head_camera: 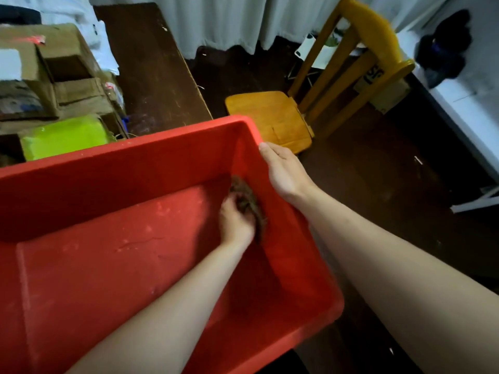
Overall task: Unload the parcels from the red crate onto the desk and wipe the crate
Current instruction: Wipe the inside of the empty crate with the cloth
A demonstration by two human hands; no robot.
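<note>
No parcels remain in the red crate [108, 168]; boxes [54, 76] sit stacked on the desk [151, 76]. Unloading looks done; wiping is under way. Left hand [237, 222], fingers curled around a dark rag [248, 198], works the floor by the right wall; right hand [283, 168], fingers together, clasps that rim.

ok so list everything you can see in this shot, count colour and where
red crate: one, red, centre foreground, no parcels inside
cloth: one, dark brown, inside the crate against its right wall
cardboard parcels: several, brown, stacked on the desk at upper left
green parcel: one, bright yellow-green, on the desk just behind the crate's far rim
desk: one, dark brown wood, upper left
chair: one, yellow wood, on the floor right of the desk
curtain: white, along the top
floor: dark, right side
left hand: one, inside the crate, gripping the cloth
right hand: one, resting on the crate's right rim
</note>
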